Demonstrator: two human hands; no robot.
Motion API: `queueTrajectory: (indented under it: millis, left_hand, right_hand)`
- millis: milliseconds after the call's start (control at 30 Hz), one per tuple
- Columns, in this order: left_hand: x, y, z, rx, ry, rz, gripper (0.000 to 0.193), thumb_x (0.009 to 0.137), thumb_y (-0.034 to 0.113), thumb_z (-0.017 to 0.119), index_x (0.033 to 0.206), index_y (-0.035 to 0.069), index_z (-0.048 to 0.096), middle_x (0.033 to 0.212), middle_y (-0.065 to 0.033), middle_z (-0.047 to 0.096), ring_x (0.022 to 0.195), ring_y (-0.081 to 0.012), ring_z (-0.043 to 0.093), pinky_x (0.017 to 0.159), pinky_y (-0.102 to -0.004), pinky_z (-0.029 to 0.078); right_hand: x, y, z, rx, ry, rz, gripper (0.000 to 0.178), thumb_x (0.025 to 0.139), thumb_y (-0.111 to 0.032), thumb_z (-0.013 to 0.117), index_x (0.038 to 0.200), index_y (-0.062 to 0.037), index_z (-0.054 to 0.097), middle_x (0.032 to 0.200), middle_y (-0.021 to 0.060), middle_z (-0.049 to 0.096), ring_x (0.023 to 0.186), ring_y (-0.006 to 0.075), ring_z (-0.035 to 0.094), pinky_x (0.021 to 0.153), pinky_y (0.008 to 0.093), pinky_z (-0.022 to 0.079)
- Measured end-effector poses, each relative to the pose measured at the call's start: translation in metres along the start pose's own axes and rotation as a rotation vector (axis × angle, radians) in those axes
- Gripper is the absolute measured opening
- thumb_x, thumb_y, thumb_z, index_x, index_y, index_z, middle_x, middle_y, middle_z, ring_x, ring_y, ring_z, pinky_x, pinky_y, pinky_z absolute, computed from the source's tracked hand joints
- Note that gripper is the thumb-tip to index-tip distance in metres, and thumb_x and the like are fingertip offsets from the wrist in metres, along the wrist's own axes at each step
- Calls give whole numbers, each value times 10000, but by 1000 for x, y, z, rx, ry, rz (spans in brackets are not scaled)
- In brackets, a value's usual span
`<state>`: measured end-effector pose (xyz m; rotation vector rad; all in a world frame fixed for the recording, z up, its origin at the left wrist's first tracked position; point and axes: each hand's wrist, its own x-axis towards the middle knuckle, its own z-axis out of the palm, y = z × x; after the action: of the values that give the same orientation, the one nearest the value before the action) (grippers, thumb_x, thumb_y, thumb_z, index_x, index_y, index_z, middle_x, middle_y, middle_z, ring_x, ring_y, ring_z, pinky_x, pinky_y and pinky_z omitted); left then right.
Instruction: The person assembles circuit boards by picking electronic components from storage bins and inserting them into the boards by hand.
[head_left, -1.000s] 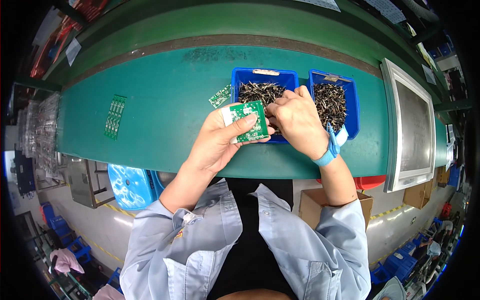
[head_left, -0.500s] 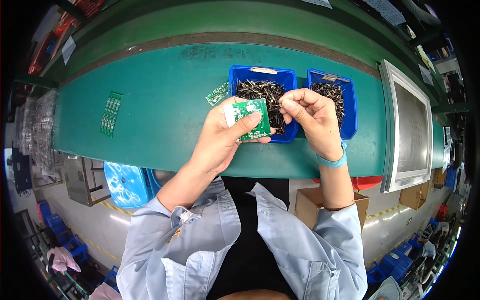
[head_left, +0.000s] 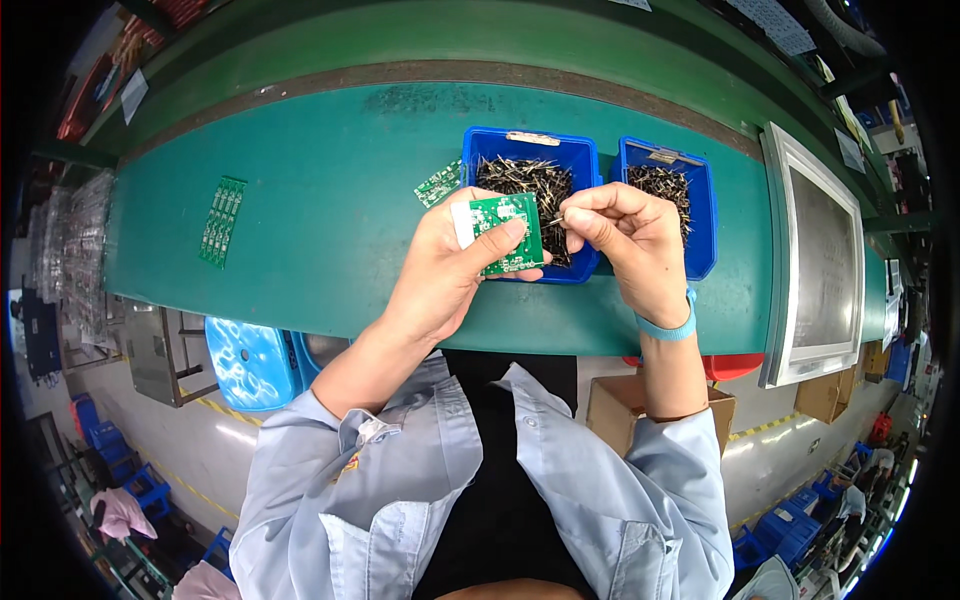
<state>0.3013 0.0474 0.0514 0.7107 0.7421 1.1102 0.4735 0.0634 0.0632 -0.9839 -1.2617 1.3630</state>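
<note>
My left hand (head_left: 447,252) grips a green circuit board (head_left: 531,248), the thumb across its face and the fingers beneath. A white strip (head_left: 462,224) shows along the board's left side. Just right of the board, my right hand (head_left: 632,235) pinches a small component with thin wire leads (head_left: 556,222) between thumb and forefinger; its body is mostly hidden. Both hands are over the front of a blue bin (head_left: 588,152) heaped with dark, wire-leaded components (head_left: 520,178). A second blue bin (head_left: 704,215) of similar parts stands beyond my right hand.
One narrow green circuit board (head_left: 222,222) lies far left on the green bench (head_left: 330,200). Another board (head_left: 438,184) rests against the first bin's left side. At the right stands a grey-framed panel (head_left: 820,260). Below the bench edge are a blue stool (head_left: 250,365) and a cardboard box (head_left: 612,410).
My right fingers have shifted slightly, and the component's leads now show more clearly beside the board. My left hand keeps its hold on the board. The whole view has moved a little.
</note>
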Motion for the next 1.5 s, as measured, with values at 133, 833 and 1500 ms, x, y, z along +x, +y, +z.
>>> queueTrajectory:
  millis: [133,833,1500]
  left_hand:
    - [0,-1,1,14,-6,5,235,793,54,564,983,-42,464,829,-142,580,691,-206,612,575,-251,517]
    - [2,-4,4,-27,-30,92,199,758,3,605,929,-29,508,808,-100,589,666,-140,570,595,-209,486]
    - [0,-5,1,-35,-90,90,175,741,3,601,895,-26,523,751,-100,572,633,-137,542,532,-213,448]
  right_hand:
    - [-4,-1,4,61,-21,55,60,763,6,595,815,37,599,677,73,593,542,85,516,509,158,429]
    - [-14,10,23,54,84,-48,61,769,12,585,820,47,588,665,62,573,531,81,501,490,158,412]
    - [-11,9,9,173,-102,85,50,760,30,578,809,21,584,662,55,565,558,91,499,522,161,410]
